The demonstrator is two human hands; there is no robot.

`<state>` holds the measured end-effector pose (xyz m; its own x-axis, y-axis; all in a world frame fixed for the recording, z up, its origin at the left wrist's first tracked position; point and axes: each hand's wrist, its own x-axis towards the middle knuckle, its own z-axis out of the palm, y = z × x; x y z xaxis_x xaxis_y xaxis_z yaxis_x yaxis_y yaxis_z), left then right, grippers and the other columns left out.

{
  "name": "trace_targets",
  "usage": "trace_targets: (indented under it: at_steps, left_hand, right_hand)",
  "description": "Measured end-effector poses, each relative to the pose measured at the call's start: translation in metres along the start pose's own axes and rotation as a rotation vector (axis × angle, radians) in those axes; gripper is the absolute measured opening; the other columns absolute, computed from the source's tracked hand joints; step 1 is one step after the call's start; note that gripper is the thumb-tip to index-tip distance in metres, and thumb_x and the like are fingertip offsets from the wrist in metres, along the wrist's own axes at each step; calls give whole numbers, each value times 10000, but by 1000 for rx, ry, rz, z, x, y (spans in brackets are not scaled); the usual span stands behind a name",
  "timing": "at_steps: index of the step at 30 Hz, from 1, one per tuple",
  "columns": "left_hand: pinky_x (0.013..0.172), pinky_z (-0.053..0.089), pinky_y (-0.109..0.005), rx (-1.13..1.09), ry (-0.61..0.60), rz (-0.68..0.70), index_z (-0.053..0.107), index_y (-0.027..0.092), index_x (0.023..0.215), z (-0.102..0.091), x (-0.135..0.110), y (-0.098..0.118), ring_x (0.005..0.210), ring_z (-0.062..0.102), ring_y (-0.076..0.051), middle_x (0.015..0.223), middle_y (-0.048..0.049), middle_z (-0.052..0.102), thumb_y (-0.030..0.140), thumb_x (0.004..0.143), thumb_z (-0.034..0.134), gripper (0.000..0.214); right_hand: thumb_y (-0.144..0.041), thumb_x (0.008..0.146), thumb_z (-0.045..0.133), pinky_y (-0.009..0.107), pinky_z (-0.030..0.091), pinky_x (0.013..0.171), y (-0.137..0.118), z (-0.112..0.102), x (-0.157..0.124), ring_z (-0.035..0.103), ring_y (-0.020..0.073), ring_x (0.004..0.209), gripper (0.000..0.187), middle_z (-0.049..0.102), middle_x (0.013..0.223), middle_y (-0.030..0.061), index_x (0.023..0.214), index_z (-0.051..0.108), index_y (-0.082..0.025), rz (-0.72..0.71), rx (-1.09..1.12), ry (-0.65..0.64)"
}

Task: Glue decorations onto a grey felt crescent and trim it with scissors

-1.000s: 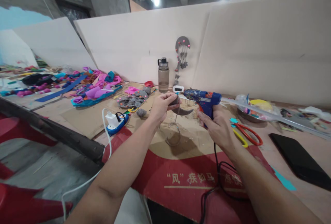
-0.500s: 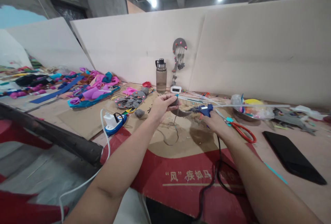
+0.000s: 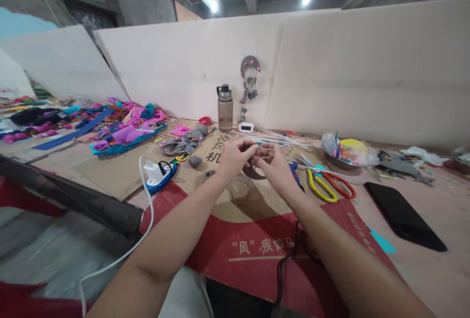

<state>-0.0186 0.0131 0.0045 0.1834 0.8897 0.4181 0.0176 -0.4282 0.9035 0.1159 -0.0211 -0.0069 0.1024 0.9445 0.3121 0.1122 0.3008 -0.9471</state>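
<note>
In the head view my left hand (image 3: 235, 159) pinches one end of a grey felt crescent (image 3: 253, 173), held above the cardboard sheet (image 3: 238, 212). Meeting it from the right, my right hand (image 3: 273, 163) has its fingers closed at the same end of the crescent. Fingers hide most of the piece and whatever small detail lies between the fingertips. Just right of my right hand a blue glue gun (image 3: 294, 171) lies on the work surface, partly covered by that hand. Scissors with yellow handles (image 3: 323, 189) and scissors with red handles (image 3: 343, 186) lie beyond it.
A water bottle (image 3: 225, 110) stands at the back, near a finished grey felt hanging (image 3: 250, 70) on the white board. Felt pieces (image 3: 183, 144) and a power strip (image 3: 160, 178) lie left. A metal bowl (image 3: 341, 161) and a black phone (image 3: 404, 215) are right.
My right hand has let go of the glue gun, which now lies at the right, and has come over to the felt crescent beside my left hand. The view has shifted slightly.
</note>
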Motion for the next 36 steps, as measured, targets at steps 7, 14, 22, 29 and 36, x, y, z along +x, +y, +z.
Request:
trace_targets:
  at_steps: [7, 14, 22, 29, 36]
  left_hand:
    - [544, 540, -186, -350, -69, -205, 692, 117, 812, 0, 8, -6, 675, 662, -115, 759, -51, 709, 359, 759, 767, 259]
    - [779, 595, -256, -558, -155, -370, 694, 100, 778, -2, 11, -7, 762, 694, -115, 826, -58, 719, 229, 788, 778, 155]
    - [842, 582, -280, -624, -161, -412, 722, 106, 805, -3, 12, -5, 779, 711, -127, 830, -52, 736, 67, 729, 771, 99]
    - [771, 576, -247, -542, -150, -339, 723, 112, 769, -4, 12, -10, 753, 695, -122, 817, -62, 739, 193, 681, 825, 157]
    - [653, 576, -219, -527, -77, -300, 693, 116, 777, -8, 13, -9, 710, 686, -120, 749, -33, 704, 267, 650, 844, 249]
  right_hand:
    - [-432, 794, 558, 276, 409, 542, 3, -14, -1, 475, 116, 545, 216, 502, 657, -48, 826, 571, -218, 7, -36, 78]
    - [-398, 791, 534, 279, 358, 556, -3, -17, -4, 431, 125, 548, 198, 525, 619, -39, 794, 597, -211, -68, -92, 96]
    - [-393, 830, 531, 295, 383, 639, -4, -23, -5, 499, 145, 638, 240, 661, 748, 12, 838, 660, -190, -106, -189, 85]
    - [-347, 862, 522, 301, 422, 647, -11, -22, -12, 595, 171, 667, 192, 659, 703, 15, 819, 640, -202, -145, -327, 91]
    - [-358, 872, 504, 285, 383, 575, -11, -20, -11, 480, 143, 572, 198, 514, 623, -32, 878, 626, -202, -169, -236, 98]
